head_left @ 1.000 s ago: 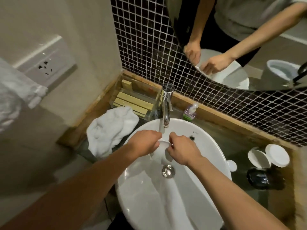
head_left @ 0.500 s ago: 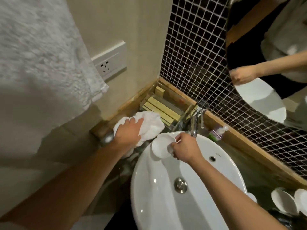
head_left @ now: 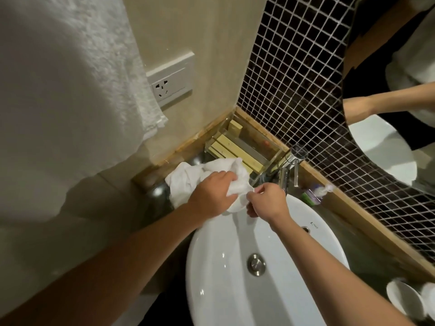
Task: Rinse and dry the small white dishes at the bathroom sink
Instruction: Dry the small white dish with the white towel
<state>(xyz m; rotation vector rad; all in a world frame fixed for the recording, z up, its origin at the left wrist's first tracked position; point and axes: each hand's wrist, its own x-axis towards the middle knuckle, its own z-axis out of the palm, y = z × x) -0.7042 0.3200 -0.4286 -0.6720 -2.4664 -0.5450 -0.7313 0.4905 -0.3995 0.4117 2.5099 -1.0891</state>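
My right hand (head_left: 267, 200) pinches a small white dish (head_left: 237, 204) by its rim, just past the far left rim of the white sink (head_left: 211, 267). My left hand (head_left: 210, 195) grips a white towel (head_left: 186, 178) and presses a fold of it into the dish. The dish is mostly hidden by the towel and both hands. The rest of the towel lies bunched on the dark counter left of the tap (head_left: 288, 170). No water runs from the tap. Two more small white dishes (head_left: 406, 300) lie on the counter at the lower right edge.
A clear tray with yellow boxes (head_left: 237, 149) sits in the corner behind the towel. A small bottle (head_left: 314, 196) lies beside the tap. A large white towel (head_left: 63, 95) hangs at the left, by a wall socket (head_left: 171, 83). A mirror (head_left: 388, 102) hangs over dark mosaic tiles.
The dish left the water stream and moved to the sink's left rim. My left hand took hold of the towel and brought it onto the dish. The view swung left.
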